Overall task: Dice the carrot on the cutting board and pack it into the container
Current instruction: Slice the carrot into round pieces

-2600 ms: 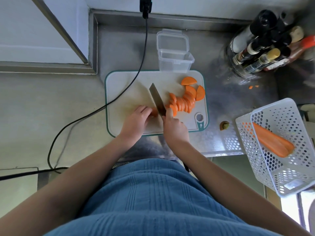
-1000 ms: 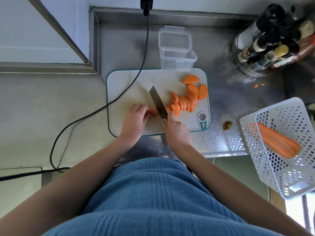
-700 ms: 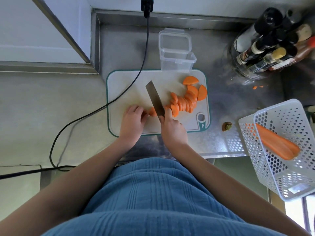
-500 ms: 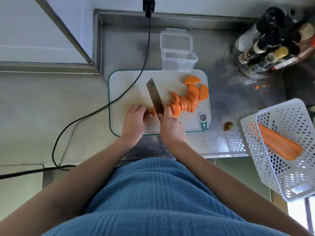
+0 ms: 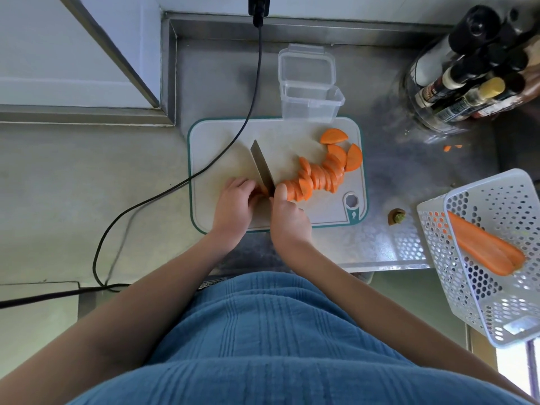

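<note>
Right hand (image 5: 287, 219): I see it gripping the knife (image 5: 263, 168).
Left hand (image 5: 235, 204): pressing down the carrot end (image 5: 261, 190).
Slices (image 5: 318, 175): beside the blade.

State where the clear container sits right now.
In the head view the container stands open and empty on the steel counter, touching the far edge of the cutting board, right of the black cable and left of the bottles.

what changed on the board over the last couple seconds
Little: the knife in the right hand lifted, then came back down on the last carrot stub under the left hand's fingers. The row of carrot slices is much as it was. The container is still empty and the half carrot still lies in the basket.
</note>
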